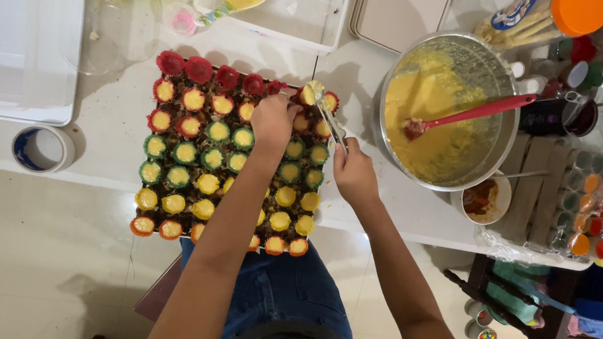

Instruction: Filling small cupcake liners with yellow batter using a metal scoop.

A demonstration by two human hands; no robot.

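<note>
White counter carries tray of batter-filled cups. Right hand fingers wrapped round spoon; left hand pinches cup beneath. Advisable: tip slowly, centre over cup, avoid drips.

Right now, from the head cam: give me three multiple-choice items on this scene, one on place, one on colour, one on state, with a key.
1. Where does the metal bowl stand relative to the tray of cups?
A. To the tray's right, on the counter
B. On the floor
C. On top of the tray

2. What colour is the spatula in the bowl?
A. Blue
B. Red
C. White

3. What is in the spoon that the right hand holds?
A. Nothing
B. Red liquid
C. Yellow batter

Key: 1 A, the bowl sits right of the tray on the counter. 2 B, its handle and blade show red. 3 C, a yellow dollop sits at the spoon's tip above a cup, beside the left hand.
</note>
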